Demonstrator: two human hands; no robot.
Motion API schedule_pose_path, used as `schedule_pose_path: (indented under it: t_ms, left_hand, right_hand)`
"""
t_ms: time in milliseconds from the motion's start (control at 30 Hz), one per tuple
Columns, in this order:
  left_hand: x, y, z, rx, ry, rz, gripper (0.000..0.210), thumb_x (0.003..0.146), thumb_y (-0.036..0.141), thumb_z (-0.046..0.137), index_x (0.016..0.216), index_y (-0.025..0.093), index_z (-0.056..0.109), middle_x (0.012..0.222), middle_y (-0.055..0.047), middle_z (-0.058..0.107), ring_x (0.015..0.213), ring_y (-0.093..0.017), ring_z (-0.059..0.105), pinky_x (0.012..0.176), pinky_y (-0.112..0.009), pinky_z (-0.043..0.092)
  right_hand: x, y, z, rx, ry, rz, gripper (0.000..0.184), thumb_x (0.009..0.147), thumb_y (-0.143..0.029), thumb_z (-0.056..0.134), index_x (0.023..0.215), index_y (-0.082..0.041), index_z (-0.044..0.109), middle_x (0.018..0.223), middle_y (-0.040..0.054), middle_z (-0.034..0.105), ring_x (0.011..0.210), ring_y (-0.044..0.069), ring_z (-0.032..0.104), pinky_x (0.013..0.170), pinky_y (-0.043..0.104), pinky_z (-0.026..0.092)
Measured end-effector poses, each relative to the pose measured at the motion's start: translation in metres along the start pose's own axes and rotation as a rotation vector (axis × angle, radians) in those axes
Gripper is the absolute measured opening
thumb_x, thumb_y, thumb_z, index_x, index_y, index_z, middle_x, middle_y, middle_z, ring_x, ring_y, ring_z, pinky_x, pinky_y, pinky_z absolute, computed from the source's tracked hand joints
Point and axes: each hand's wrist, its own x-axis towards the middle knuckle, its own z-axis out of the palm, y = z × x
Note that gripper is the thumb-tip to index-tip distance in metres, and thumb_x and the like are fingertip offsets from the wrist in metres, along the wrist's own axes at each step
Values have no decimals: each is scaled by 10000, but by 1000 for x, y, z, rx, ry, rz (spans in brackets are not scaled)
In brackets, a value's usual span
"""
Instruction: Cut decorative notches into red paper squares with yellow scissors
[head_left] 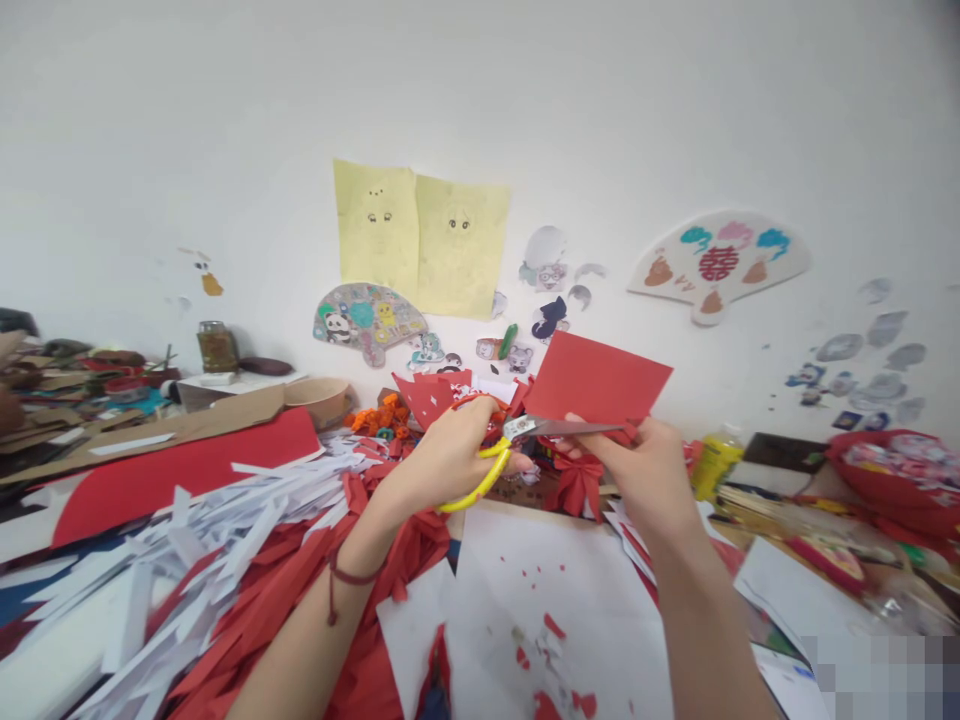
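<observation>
A pair of scissors [480,490] with yellow handles is gripped in my left hand [457,452], and its blades point right. Between the fingers of my right hand [636,458] is a sheet of red paper [600,378], held up with its lower edge along the blades. Whether the blades are cutting into the paper, I cannot tell. Below both hands lies a white sheet [562,590] with small red scraps [555,626] scattered on it. A red folded paper piece [579,484] sits just behind the blades.
Heaps of white paper strips [202,550] and red paper strips [300,590] cover the left side. Beyond them are a cardboard strip [187,425] and a glass jar [216,346]. A yellow bottle [716,462] and a red basket [900,490] stand at the right, before a decorated wall.
</observation>
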Motion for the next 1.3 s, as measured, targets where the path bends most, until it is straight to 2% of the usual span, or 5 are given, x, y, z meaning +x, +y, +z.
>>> schedule_pose_path:
  t_ms: [400, 767, 1100, 1200, 1300]
  left_hand:
    - [1, 2, 0, 13, -9, -24, 381, 787, 520, 606, 984, 207, 515, 993, -72, 646, 887, -248, 607, 680, -306, 413]
    - [-1, 1, 0, 40, -8, -33, 429, 761, 582, 610, 941, 211, 494, 880, -44, 623, 783, -222, 585, 643, -298, 395]
    - [-2, -1, 0, 62, -4, -10, 501, 763, 624, 593, 1007, 193, 511, 941, -64, 619, 810, -218, 585, 669, -307, 408]
    - [-3, -4, 0, 81, 3, 31, 500, 784, 648, 542, 962, 183, 502, 942, -77, 619, 814, -221, 584, 671, -313, 409]
    - [-4, -8, -1, 93, 19, 48, 510, 792, 666, 513, 942, 179, 493, 923, -81, 622, 814, -224, 589, 684, -320, 417]
  right_hand:
    - [1, 2, -1, -18, -8, -3, 243, 677, -365, 792, 761, -145, 730, 678, 54, 731, 613, 192, 676, 602, 282, 554]
    - [1, 3, -2, -19, 5, -12, 244, 664, -380, 796, 746, -159, 730, 657, 40, 721, 603, 196, 673, 586, 288, 551]
    - [-4, -2, 3, -42, 80, 31, 190, 656, -295, 797, 764, -148, 745, 675, 65, 733, 595, 198, 685, 575, 295, 560]
    - [-7, -5, 3, -88, 124, 61, 168, 657, -296, 797, 705, -145, 741, 650, 82, 722, 560, 181, 665, 560, 302, 544]
    - [-7, -4, -5, -154, 147, 102, 140, 649, -276, 795, 594, -175, 715, 562, 58, 678, 469, 120, 595, 475, 278, 461]
